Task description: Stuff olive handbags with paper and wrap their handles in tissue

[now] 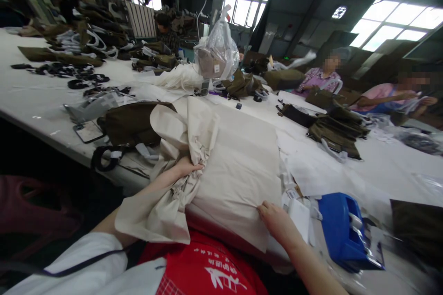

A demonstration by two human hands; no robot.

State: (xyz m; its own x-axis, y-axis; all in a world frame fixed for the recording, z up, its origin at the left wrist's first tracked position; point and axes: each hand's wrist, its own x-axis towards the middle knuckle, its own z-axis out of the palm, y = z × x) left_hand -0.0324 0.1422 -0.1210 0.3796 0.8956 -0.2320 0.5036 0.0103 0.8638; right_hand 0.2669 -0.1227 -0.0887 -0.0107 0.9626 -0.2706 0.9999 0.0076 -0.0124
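A beige cloth drawstring bag (238, 161) lies across the table edge in front of me, its mouth gathered into folds on the left. My left hand (185, 167) is closed around the bunched neck of the cloth. At the bag's lower right edge, my right hand (272, 216) pinches the fabric between thumb and fingers. A dark olive bag (133, 122) lies just behind the gathered cloth, to the left. Whatever is inside the beige bag is hidden.
A blue tape dispenser (341, 228) stands at the right. Left, a phone (88, 131) lies near a black strap (105, 159). A clear plastic bag (218, 53) hangs from a post. Olive bags (335, 131) are heaped around; two people sit across the table.
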